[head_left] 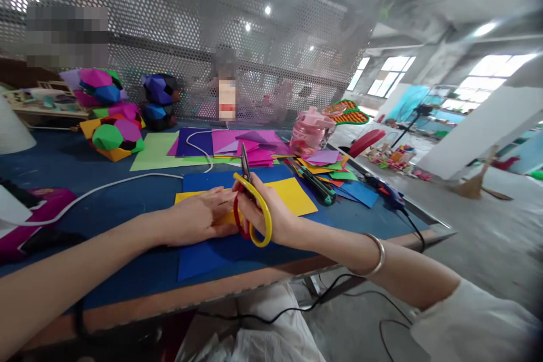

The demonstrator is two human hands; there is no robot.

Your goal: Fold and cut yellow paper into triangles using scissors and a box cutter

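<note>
My right hand (274, 212) is wrapped around scissors (267, 223) with one yellow and one red handle loop. Their blades point up and away from me. Flat on the yellow paper (297, 195) lies my left hand (201, 215), its fingers stretched toward the right hand and partly hidden behind it. The yellow sheet rests on a larger blue sheet (199, 263), which shows in front of it and behind it. Both hands cover the middle of the yellow sheet.
Behind lie stacked coloured papers (254, 144) and a pink jar (309, 130). A green-and-black utility knife (316, 184) and a glue gun (388, 192) lie to the right. Paper polyhedra (114, 136) stand at left, near a white cable (127, 179). A perforated screen (271, 39) rises behind.
</note>
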